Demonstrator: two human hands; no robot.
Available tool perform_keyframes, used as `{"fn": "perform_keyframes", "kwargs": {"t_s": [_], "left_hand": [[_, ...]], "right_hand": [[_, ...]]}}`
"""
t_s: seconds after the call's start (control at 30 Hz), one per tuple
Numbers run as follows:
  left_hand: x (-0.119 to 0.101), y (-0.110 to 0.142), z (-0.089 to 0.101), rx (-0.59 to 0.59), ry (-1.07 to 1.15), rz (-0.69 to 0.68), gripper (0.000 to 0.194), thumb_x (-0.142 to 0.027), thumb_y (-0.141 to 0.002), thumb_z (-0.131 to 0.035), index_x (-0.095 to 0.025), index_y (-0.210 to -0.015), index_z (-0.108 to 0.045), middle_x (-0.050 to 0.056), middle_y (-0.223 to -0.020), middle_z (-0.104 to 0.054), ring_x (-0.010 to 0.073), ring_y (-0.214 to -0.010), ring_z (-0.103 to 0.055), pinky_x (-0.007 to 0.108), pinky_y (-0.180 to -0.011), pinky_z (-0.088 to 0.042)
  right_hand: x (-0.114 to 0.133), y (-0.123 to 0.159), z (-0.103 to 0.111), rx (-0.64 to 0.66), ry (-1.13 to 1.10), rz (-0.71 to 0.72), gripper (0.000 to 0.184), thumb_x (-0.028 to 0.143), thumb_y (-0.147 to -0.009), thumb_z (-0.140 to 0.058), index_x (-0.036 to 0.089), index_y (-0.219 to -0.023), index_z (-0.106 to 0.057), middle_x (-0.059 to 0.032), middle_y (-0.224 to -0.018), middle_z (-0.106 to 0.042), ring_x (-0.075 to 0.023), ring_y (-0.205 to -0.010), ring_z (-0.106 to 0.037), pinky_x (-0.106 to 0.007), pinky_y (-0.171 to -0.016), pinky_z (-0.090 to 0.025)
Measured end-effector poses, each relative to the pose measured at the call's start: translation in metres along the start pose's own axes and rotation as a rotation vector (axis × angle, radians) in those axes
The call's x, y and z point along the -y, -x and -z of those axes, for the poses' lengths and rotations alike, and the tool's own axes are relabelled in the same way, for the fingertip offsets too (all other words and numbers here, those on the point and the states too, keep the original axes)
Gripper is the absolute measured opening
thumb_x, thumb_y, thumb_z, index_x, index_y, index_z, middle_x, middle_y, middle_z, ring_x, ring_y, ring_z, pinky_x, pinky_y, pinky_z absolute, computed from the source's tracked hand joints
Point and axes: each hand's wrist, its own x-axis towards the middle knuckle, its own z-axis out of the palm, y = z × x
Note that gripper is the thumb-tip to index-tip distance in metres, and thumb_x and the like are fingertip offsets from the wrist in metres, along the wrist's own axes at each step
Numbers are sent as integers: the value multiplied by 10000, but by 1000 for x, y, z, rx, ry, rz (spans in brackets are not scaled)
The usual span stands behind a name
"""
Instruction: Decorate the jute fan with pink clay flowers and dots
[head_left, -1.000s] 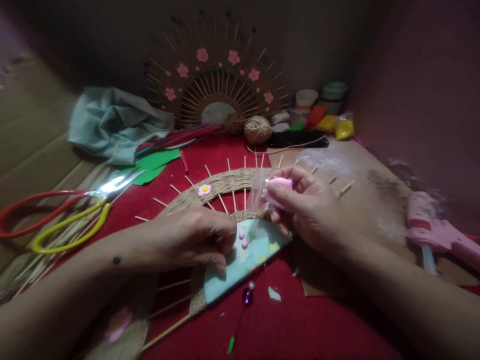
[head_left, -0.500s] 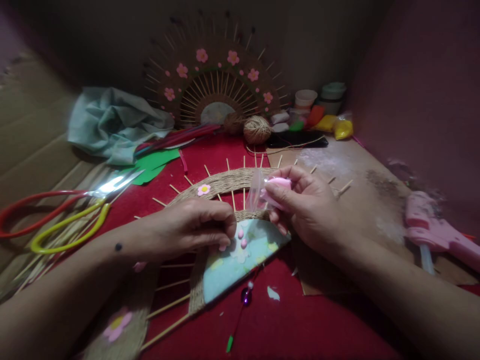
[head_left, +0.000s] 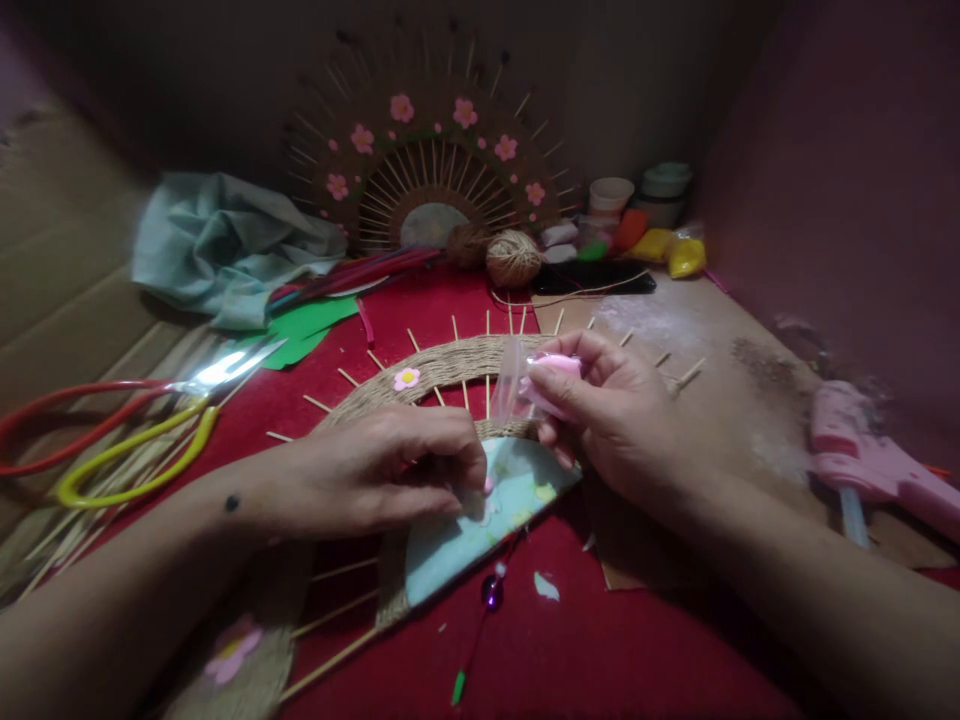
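My right hand (head_left: 611, 405) pinches a small clear plastic bag of pink clay (head_left: 556, 372) above the woven fan frame. My left hand (head_left: 397, 465) is over the light blue fabric half-circle (head_left: 450, 560) at the fan's centre, thumb and forefinger apart, the other fingers curled. Beside its fingertips a small pink clay ball (head_left: 488, 484) shows on the fabric. The fingers cover the spot to its left. The fan has a twine-woven band (head_left: 457, 365) over thin sticks, with a pink flower (head_left: 407, 379) on it and another pink flower (head_left: 234, 648) lower left.
Scissors (head_left: 135, 440) lie at left near green sheets (head_left: 311, 335) and a crumpled cloth (head_left: 217, 245). A pink glue gun (head_left: 862, 450) rests on cardboard at right. Behind stand a flowered fan (head_left: 401, 108), a twine ball (head_left: 513, 258), a phone (head_left: 600, 280) and yellow clay bags (head_left: 685, 256).
My left hand has moved slightly right and its thumb and forefinger have parted. The pink bit at its fingertips no longer shows, and one ball is now covered. My right hand stays put.
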Motion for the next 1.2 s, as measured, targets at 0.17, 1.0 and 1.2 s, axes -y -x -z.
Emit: {"fn": "perform_keyframes", "kwargs": {"t_s": [0.17,1.0,1.2], "left_hand": [[-3,-3,2,-17,-54,19,149,-190,-896,-523,-184,-925,-669,23,-895,-664,125,-856,-606,206,-771,-465],[-2,-3,-16,-784,256,72,115,-193,-815,-648,-218,-921,-688,-18,-817,-627,64,-677,-545,140,-568,-450],[-3,-5,-21,-680,176,92,110,-217,-837,-621,-194,-935,-666,-12,-780,-630,74,-650,-557,169,-569,-458]], "right_hand": [[0,-1,0,4,-8,3,261,304,-729,-729,215,-843,-511,55,-603,-601,-72,-391,-494,-147,-277,-371],[-2,3,-2,100,66,-45,169,339,-831,-628,215,-858,-516,72,-577,-529,-57,-403,-489,-139,-326,-379],[-1,6,-6,104,146,-49,153,347,-854,-584,217,-909,-522,65,-568,-533,-63,-401,-471,-146,-337,-358]]}}
